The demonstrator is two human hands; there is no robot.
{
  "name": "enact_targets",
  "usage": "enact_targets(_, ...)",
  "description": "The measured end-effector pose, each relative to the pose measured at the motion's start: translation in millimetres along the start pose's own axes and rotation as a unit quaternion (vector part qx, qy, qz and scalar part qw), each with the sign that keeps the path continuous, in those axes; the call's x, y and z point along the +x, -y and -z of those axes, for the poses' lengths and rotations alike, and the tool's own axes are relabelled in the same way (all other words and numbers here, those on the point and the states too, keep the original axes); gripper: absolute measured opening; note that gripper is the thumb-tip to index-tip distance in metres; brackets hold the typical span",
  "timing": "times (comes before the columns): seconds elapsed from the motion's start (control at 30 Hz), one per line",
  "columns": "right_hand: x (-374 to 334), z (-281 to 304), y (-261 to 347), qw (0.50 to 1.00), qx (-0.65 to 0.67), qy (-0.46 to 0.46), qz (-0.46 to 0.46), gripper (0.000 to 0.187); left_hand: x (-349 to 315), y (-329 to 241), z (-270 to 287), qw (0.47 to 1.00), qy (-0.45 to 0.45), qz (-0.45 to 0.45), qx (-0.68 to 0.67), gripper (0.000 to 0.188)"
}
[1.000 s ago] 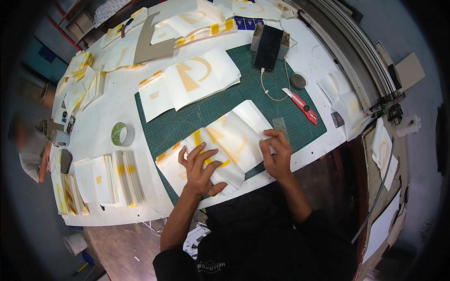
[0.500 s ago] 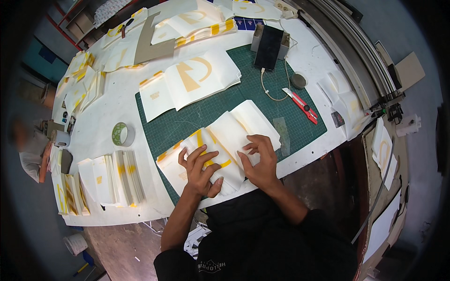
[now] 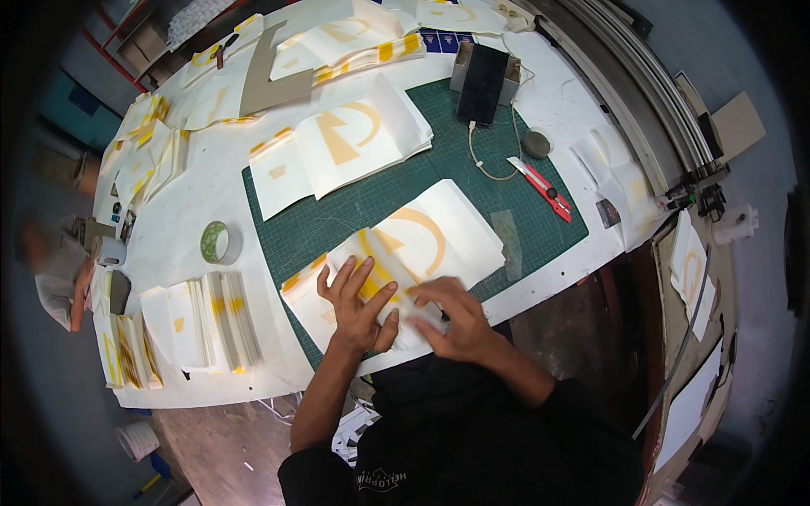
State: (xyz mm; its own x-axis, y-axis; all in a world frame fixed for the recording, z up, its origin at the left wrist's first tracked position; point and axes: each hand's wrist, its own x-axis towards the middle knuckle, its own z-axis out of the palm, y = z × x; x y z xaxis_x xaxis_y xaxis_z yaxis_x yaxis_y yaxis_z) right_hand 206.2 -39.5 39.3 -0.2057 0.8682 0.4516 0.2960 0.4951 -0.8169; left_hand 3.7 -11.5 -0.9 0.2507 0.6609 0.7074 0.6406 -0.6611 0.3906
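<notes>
The paper stack [image 3: 460,221] with orange print lies aslant on the green cutting mat [image 3: 371,201], close to the counter's [image 3: 207,179] near edge, and seems to reach past the mat's near edge. The fingers of my left hand [image 3: 359,319] are spread, resting on the folded part with its yellow band, gripping nothing. My right hand [image 3: 460,325] is beside them at the near side of the stack, fingers bent and blurred; I cannot tell whether they pinch a sheet.

I expect each sheet to be light and limp, with a little spring along the folds, and the stack to have more weight and to slide out of line if I push it sideways. Creases and smudges would be the likely harm. I would hold it flat-handed near the fold and take single sheets by a free edge, lightly, between thumb and forefinger.
</notes>
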Motion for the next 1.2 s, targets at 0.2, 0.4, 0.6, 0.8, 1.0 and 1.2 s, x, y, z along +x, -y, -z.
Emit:
enact_targets(0.2, 1, 35, -54, 0.942, -0.284, -0.14, -0.115, 0.044, 5, -1, 9, 0.997, 0.073, -0.022, -0.005, 0.041)
enact_targets(0.4, 3, 53, -76, 0.894, -0.386, -0.116, -0.195, 0.046, -3, 7, 2, 0.998, 0.047, -0.028, -0.019, 0.058)
enact_targets(0.6, 4, 40, -61, 0.92, -0.337, -0.174, -0.1, 0.026, -2, 5, 3, 0.999, 0.044, -0.017, -0.021, 0.059)
enact_targets(0.8, 2, 32, -62, 0.975, -0.194, -0.105, -0.034, 0.017, 0, 5, 4, 0.999, 0.045, -0.019, -0.019, 0.054)
enact_targets(1.0, 11, 12, -38, 0.976, -0.154, -0.12, -0.093, 0.028, 0, 5, 5, 0.999, 0.042, -0.027, -0.017, 0.048)
enact_targets(1.2, 16, -2, -16, 0.984, -0.139, -0.111, -0.021, 0.034, 1, 2, 6, 0.999, 0.04, -0.013, -0.026, 0.031)
